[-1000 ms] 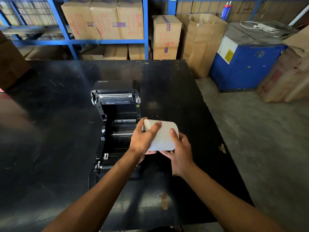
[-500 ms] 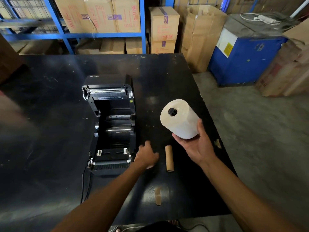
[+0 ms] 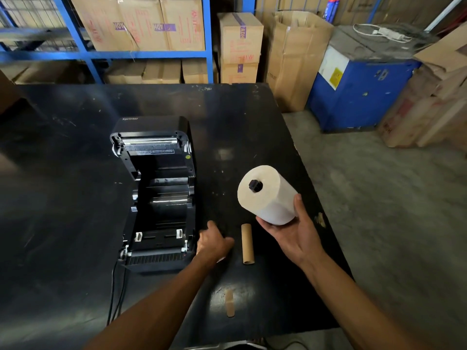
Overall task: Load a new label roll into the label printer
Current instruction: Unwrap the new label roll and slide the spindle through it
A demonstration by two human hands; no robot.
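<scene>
The black label printer (image 3: 154, 198) stands on the dark table (image 3: 63, 198) with its lid swung up and its roll bay bare. My right hand (image 3: 290, 236) holds a white label roll (image 3: 267, 195) from below, above the table to the right of the printer; a black spindle end pokes out of the roll's core. My left hand (image 3: 213, 242) rests palm down on the table by the printer's front right corner, fingers curled. A small pale thing shows under it; whether the hand grips it is unclear. An empty cardboard core (image 3: 247, 243) lies between my hands.
A strip of tan tape (image 3: 230, 303) sticks to the table near its front edge. The printer's cables (image 3: 117, 291) run off the front. Cardboard boxes on blue shelving (image 3: 141, 24) stand behind the table, and a blue machine (image 3: 358, 94) stands on the floor to the right.
A second ago both hands held the roll over the printer's bay. Now my right hand alone holds it, off to the right, and my left hand has dropped to the table beside the printer.
</scene>
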